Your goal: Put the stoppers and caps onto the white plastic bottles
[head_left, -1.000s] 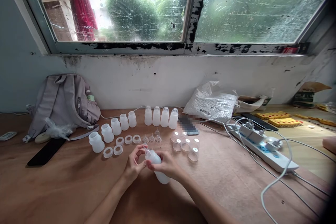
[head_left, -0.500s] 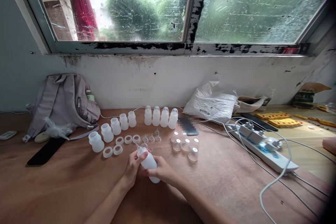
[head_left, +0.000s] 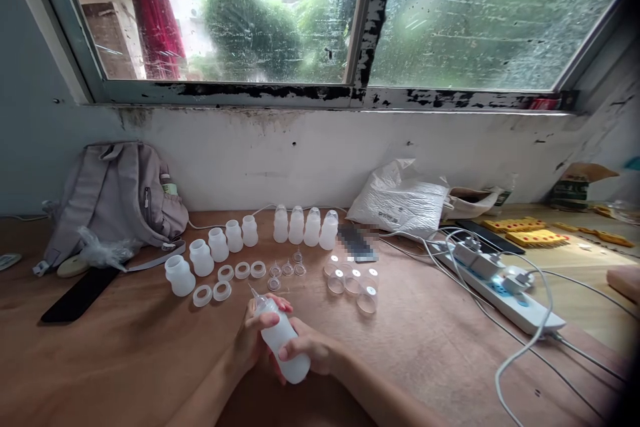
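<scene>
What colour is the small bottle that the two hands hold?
The bottle is translucent milky white, with a clear pointed tip; the head view shows it.

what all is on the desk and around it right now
small bottle with nipple: 1, white, held in both hands
open bottles: 5, white, diagonal row left of centre
capped bottles: 4, white, back centre
rings: 5, white, before the open bottles
nipples: about 5, clear, centre
dome caps: about 5, clear, right of nipples
backpack: 1, grey, back left
phone: 1, black, left
plastic bag: 1, white, back right
power strip: 1, white, right
left hand: on bottle neck
right hand: around bottle body
</scene>
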A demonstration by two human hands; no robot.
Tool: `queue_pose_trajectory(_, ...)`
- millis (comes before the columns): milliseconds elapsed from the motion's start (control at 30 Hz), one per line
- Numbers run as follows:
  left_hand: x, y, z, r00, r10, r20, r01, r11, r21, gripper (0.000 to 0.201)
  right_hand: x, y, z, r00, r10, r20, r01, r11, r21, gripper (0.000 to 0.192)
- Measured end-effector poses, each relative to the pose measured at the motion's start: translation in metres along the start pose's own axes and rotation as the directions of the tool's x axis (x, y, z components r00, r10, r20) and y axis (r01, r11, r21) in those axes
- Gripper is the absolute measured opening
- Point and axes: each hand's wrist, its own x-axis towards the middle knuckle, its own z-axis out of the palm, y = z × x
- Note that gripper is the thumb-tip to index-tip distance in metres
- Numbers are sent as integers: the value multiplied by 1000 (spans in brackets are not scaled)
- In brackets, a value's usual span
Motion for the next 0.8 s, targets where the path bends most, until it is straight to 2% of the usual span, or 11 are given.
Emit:
queue_pose_trajectory(100, -2, 4, 1, 999, -34, 24, 35, 999, -16, 16, 2, 3, 6, 998, -56, -15, 56, 998, 11, 33)
queue_pose_trajectory(200, -3, 8, 5, 995, -103, -16, 103, 995, 14, 28, 5, 2, 13, 974, -170, -151, 164, 985, -52, 42)
queue_pose_trajectory(267, -1, 8, 8, 993, -114, -34, 116, 992, 54, 35, 5, -1, 13, 935, -260, -239, 229, 962, -150, 47)
queue_pose_trajectory(333, 1, 7, 11, 995, -96, -42, 99, 992, 81, 35, 3, -7, 7, 884, -360, -299, 246, 901, -358, 49)
queue_pose_trajectory(400, 3, 4, 11, 994, -45, -97, 53, 995, 80, 34, -1, -13, -7, 788, -513, -341, 190, 729, -658, 44)
queue_pose_trajectory(467, 5, 2, 10, 986, -33, -161, 43, 997, 60, 34, -6, -18, -27, 619, -696, -363, 32, 484, -875, 33)
queue_pose_trajectory(500, 5, 2, 9, 982, -45, -184, 55, 997, 51, 35, -10, -21, -37, 525, -758, -387, -82, 407, -910, 31)
queue_pose_trajectory(567, 7, 1, 7, 974, -86, -211, 97, 994, 43, 36, -17, -26, -57, 380, -809, -448, -311, 345, -886, 28)
queue_pose_trajectory(633, 8, 1, 6, 963, -123, -240, 137, 990, 44, 37, -24, -30, -72, 281, -800, -530, -498, 351, -793, 28)
queue_pose_trajectory(700, 9, 1, 4, 952, -141, -271, 160, 986, 51, 38, -29, -33, -80, 262, -749, -608, -601, 366, -710, 28)
queue_pose_trajectory(800, 10, -1, 2, 948, -129, -292, 159, 984, 79, 37, -29, -32, -81, 357, -695, -624, -567, 370, -736, 25)
